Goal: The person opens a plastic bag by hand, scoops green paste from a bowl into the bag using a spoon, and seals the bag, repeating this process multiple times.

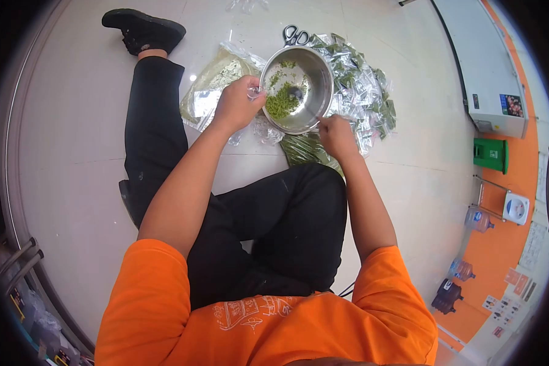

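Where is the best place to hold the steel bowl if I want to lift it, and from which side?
Probably by the bare rim of the bowl on its right side, coming from above. The left hand and right hand crowd the near rim, and the green bits lie inside.

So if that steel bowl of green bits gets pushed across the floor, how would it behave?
The steel bowl is probably stiff and fairly light, since only a thin layer of green bits covers its bottom. On the glossy tiled floor it would likely slide easily. Its rounded base might rock or tip, though the left hand at its rim would steady it.
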A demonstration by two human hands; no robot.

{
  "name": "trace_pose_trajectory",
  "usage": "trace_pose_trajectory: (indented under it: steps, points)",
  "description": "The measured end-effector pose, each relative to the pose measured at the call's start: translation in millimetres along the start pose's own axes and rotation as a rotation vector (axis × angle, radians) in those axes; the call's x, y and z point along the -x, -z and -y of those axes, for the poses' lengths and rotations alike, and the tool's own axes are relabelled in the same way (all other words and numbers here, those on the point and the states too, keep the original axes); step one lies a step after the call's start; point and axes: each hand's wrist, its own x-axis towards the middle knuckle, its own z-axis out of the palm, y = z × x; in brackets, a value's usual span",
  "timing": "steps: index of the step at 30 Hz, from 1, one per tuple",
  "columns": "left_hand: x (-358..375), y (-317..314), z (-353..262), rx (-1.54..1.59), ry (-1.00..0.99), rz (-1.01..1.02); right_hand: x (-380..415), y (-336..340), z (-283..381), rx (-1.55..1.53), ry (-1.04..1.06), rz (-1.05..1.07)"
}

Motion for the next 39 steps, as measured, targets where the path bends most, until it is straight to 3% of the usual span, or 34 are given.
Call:
trace_pose_trajectory:
  steps: [2, 5, 8, 11, 12, 15, 18, 21, 27, 33, 39]
  points:
    - [3, 2, -3, 0.002, 0.008, 0.015, 5, 1, 11, -0.058, 0.05, 0.069]
    - [4, 2, -1, -0.011, 0.0, 0.006, 3, 11, 24, -0.086, -0.052, -0.111]
    - [5, -1, -3, -0.014, 0.001, 0.004, -4, 4, 9, 0.124, -0.193, -0.024]
    - [7, -2, -7, 0.004, 0.0, 0.009, 6, -3, 23, 0.149, -0.242, 0.172]
    - [8, -2, -8, 0.013, -0.003, 0.009, 9, -5, 32, 0.097, -0.16, 0.232]
    - [13, -5, -17, 0.024, -0.04, -0.015, 18, 5, 80, -0.245, -0.171, 0.142]
    - [14, -5, -16, 0.016, -0.051, -0.027, 9, 17, 107, -0.39, -0.275, 0.158]
    - [14, -3, -16, 0.006, -0.05, -0.01, 0, 25, 117, -0.422, -0.237, 0.176]
    - [12, -4, -17, 0.03, -0.095, -0.007, -15, 21, 102, -0.655, -0.374, 0.1]
    - [13, -2, -24, 0.024, -0.043, -0.021, -28, 23, 78, -1.224, -0.721, 0.171]
    - [5, 5, -8, -0.067, 0.091, -0.058, -26, 19, 59, -1.282, -0.747, 0.16]
